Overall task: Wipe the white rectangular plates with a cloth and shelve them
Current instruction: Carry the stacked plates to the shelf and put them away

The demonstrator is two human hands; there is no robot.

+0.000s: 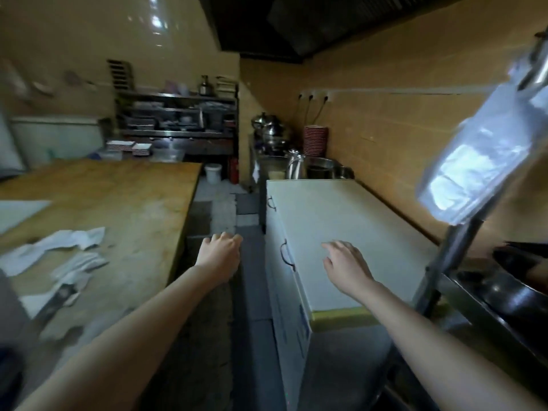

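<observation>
Head view is showing both arms reaching forward, holding nothing. The left hand [221,256] is hanging loosely curled over the aisle. The right hand [347,268], fingers spread, is hovering over, or perhaps touching, the white chest freezer [341,215]. The white rectangular plates [130,147] are sitting stacked beyond the wooden table [118,200]. A crumpled cloth [59,247] is lying on the table.

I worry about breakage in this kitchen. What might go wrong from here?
1. The aisle between the wooden table and the white chest looks narrow; a carried stack of plates may clip an edge.
2. A white bucket stands on the floor near the shelf, a likely trip point.
3. The left hand and right hand are empty while the cloth lies on the table, so plates might get shelved unwiped.
</observation>
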